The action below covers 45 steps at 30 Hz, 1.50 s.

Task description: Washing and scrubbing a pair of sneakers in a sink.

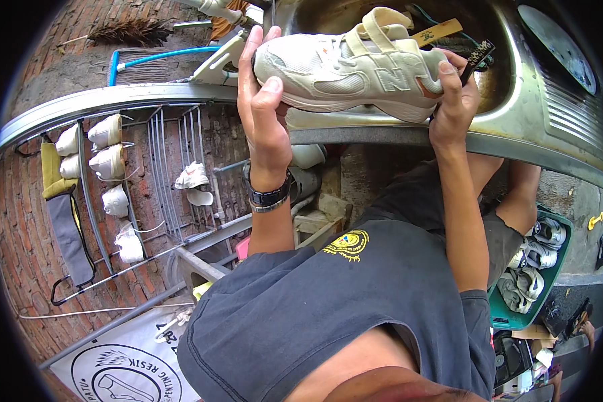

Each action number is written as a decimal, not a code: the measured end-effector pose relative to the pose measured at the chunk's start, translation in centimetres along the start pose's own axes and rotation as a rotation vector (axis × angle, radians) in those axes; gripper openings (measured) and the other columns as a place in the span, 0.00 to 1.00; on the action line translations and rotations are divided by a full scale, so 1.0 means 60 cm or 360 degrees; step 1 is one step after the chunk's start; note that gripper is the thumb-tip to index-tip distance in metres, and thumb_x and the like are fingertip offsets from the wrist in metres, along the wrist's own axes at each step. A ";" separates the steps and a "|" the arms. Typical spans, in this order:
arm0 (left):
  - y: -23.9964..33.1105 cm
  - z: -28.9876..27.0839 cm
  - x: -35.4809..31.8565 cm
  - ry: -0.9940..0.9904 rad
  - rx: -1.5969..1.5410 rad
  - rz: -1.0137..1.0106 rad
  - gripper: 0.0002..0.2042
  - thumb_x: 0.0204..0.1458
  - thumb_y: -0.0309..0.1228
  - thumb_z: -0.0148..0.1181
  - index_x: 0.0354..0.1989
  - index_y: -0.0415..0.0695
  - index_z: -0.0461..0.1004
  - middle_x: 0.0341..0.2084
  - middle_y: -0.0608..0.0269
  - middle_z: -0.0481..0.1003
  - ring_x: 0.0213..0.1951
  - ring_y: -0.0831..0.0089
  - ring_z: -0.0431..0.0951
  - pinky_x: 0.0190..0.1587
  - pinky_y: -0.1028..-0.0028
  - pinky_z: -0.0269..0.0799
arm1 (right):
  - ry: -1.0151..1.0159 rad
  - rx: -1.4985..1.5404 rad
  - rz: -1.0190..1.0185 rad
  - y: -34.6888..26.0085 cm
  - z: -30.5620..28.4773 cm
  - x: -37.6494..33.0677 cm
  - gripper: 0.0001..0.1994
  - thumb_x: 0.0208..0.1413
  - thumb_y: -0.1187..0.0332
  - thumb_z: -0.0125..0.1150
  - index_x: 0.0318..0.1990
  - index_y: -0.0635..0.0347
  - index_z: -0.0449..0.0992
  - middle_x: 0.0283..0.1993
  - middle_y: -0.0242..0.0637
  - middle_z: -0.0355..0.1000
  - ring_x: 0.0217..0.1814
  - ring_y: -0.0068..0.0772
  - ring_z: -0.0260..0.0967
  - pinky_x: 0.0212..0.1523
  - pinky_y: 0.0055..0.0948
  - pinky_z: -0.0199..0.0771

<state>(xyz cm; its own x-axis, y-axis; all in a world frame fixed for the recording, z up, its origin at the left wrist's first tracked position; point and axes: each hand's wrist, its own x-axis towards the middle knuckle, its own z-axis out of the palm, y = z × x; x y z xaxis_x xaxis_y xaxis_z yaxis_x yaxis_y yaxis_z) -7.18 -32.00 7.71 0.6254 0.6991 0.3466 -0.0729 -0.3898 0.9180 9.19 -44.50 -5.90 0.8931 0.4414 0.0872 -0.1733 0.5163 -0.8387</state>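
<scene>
A cream-white sneaker (355,70) is held up sideways over the near edge of a metal sink (516,127), its toe to the left. My left hand (264,110) grips the toe, with the thumb on the near side. The fingers of my right hand (454,107) close around the heel. Its pale strap and tongue stand up at the opening. A dark brush (477,59) with bristles shows right beside my right fingers; whether they hold it too, I cannot tell. Behind the heel, a wooden-backed brush (438,32) lies at the basin.
A wire rack (174,167) on the left carries several white shoes (107,164). A green crate (557,268) of shoes stands at the right. A round lid-like disc (557,50) rests on the ribbed drainboard (576,110). A blue pipe (161,59) runs past the sink's left end.
</scene>
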 end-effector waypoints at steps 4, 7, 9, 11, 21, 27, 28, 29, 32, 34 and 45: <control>0.008 -0.003 0.000 -0.0140 0.0047 0.0105 0.41 0.51 0.38 0.51 0.75 0.33 0.50 0.70 0.39 0.60 0.69 0.56 0.63 0.72 0.62 0.55 | 0.0015 0.0035 -0.0010 -0.002 -0.002 0.001 0.19 0.65 0.60 0.59 0.54 0.68 0.74 0.48 0.38 0.76 0.48 0.25 0.74 0.52 0.26 0.76; 0.015 -0.004 -0.002 -0.0196 0.0015 0.0109 0.44 0.49 0.37 0.56 0.76 0.35 0.48 0.71 0.40 0.58 0.70 0.58 0.62 0.72 0.63 0.55 | 0.0061 -0.0003 -0.0040 -0.003 0.000 0.002 0.20 0.64 0.59 0.58 0.53 0.68 0.74 0.47 0.38 0.76 0.48 0.26 0.74 0.53 0.26 0.74; 0.018 -0.004 -0.004 -0.0216 0.0011 0.0113 0.45 0.48 0.37 0.57 0.76 0.36 0.47 0.71 0.40 0.57 0.70 0.58 0.62 0.72 0.63 0.55 | 0.0054 0.0062 -0.0031 -0.004 0.003 0.001 0.20 0.63 0.59 0.59 0.53 0.68 0.75 0.47 0.39 0.76 0.48 0.26 0.74 0.54 0.26 0.73; 0.020 -0.004 -0.006 -0.0230 0.0009 0.0125 0.46 0.48 0.36 0.58 0.77 0.37 0.46 0.72 0.40 0.56 0.69 0.58 0.62 0.71 0.62 0.56 | 0.0065 0.0073 -0.0027 -0.006 0.004 -0.001 0.20 0.63 0.59 0.58 0.53 0.68 0.75 0.48 0.39 0.76 0.48 0.26 0.74 0.54 0.26 0.73; 0.019 0.002 -0.008 -0.0287 -0.0035 0.0188 0.47 0.47 0.37 0.65 0.76 0.39 0.48 0.72 0.42 0.56 0.69 0.58 0.62 0.71 0.62 0.55 | 0.0124 0.0147 -0.0117 -0.007 0.001 -0.002 0.19 0.62 0.60 0.56 0.52 0.68 0.76 0.46 0.38 0.76 0.49 0.26 0.72 0.55 0.26 0.70; 0.012 0.005 -0.005 -0.0241 0.0035 0.0157 0.43 0.51 0.31 0.66 0.75 0.39 0.49 0.70 0.42 0.58 0.67 0.60 0.65 0.70 0.62 0.59 | 0.0080 0.0126 -0.0123 -0.006 0.001 0.002 0.19 0.61 0.60 0.58 0.51 0.68 0.76 0.46 0.36 0.76 0.47 0.24 0.72 0.53 0.24 0.70; 0.014 0.003 -0.005 -0.0225 0.0058 0.0155 0.43 0.51 0.31 0.66 0.74 0.39 0.49 0.69 0.42 0.59 0.67 0.60 0.65 0.70 0.62 0.59 | 0.0091 0.0160 -0.0134 -0.007 0.004 0.002 0.17 0.61 0.61 0.60 0.48 0.68 0.77 0.43 0.32 0.76 0.45 0.21 0.70 0.51 0.22 0.68; 0.015 0.001 -0.005 -0.0209 0.0080 0.0154 0.43 0.51 0.32 0.66 0.74 0.38 0.50 0.69 0.42 0.60 0.66 0.60 0.65 0.70 0.62 0.60 | 0.0102 0.0194 -0.0147 -0.008 0.007 0.001 0.15 0.60 0.63 0.63 0.46 0.68 0.78 0.41 0.29 0.76 0.43 0.18 0.68 0.50 0.21 0.67; 0.005 0.000 -0.005 -0.0179 0.0125 0.0181 0.40 0.53 0.30 0.65 0.73 0.38 0.52 0.68 0.43 0.62 0.66 0.61 0.66 0.69 0.63 0.60 | 0.0101 0.0200 -0.0168 -0.005 0.006 0.000 0.16 0.59 0.63 0.65 0.47 0.67 0.78 0.40 0.29 0.76 0.42 0.17 0.68 0.48 0.20 0.67; 0.000 -0.003 -0.006 -0.0171 0.0191 0.0172 0.38 0.54 0.29 0.64 0.73 0.37 0.53 0.67 0.43 0.64 0.65 0.61 0.67 0.69 0.63 0.61 | 0.0120 0.0191 -0.0153 -0.008 0.009 -0.003 0.16 0.59 0.63 0.66 0.47 0.67 0.79 0.39 0.29 0.76 0.41 0.16 0.69 0.47 0.19 0.68; -0.061 -0.017 -0.008 -0.0205 -0.0457 0.0163 0.45 0.56 0.52 0.66 0.72 0.36 0.52 0.68 0.55 0.64 0.70 0.62 0.63 0.71 0.58 0.60 | -0.0176 0.0407 0.0961 0.001 -0.011 0.026 0.23 0.62 0.47 0.62 0.45 0.61 0.81 0.34 0.29 0.78 0.31 0.16 0.73 0.34 0.21 0.74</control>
<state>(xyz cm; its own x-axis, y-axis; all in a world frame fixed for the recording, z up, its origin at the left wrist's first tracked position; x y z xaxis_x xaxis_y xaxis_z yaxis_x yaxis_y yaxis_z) -8.02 -30.33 4.40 0.6952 0.5763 0.4296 -0.3450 -0.2567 0.9028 10.85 -44.24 -6.15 0.5629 0.7733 -0.2919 -0.7350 0.3068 -0.6046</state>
